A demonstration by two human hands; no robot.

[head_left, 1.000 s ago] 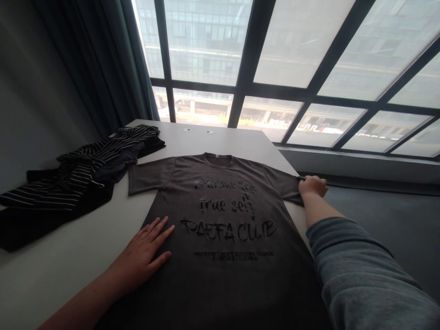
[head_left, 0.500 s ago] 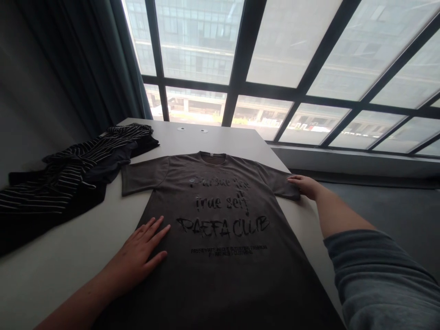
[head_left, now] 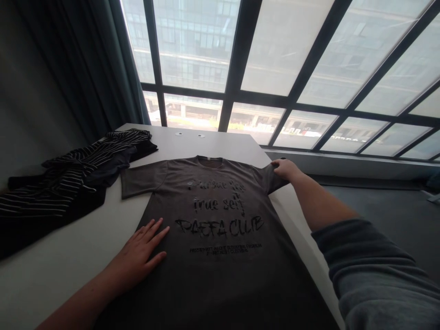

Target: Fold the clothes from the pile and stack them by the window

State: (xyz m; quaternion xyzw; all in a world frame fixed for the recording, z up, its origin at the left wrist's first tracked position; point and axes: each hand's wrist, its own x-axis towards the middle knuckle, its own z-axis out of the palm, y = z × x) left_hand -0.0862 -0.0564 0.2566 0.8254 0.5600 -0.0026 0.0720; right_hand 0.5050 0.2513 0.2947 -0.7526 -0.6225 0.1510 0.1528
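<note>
A dark grey T-shirt with black lettering lies spread face up, its collar toward the window and its lower end running out of view at the bottom. My left hand rests flat on the left side of the shirt's body, fingers spread. At the far right, my right hand pinches the end of the right sleeve, which is lifted and creased near the shoulder. The left sleeve lies flat, stretched out to the side.
The shirt lies on a white table. Dark and striped clothes are heaped along its left side. Two small round fittings sit near the far edge. Beyond stand a large framed window and a dark curtain; grey floor lies right.
My right hand has drawn the sleeve end up and inward to the left, lifting and bunching it. My left hand stays in place on the shirt. The view has shifted slightly.
</note>
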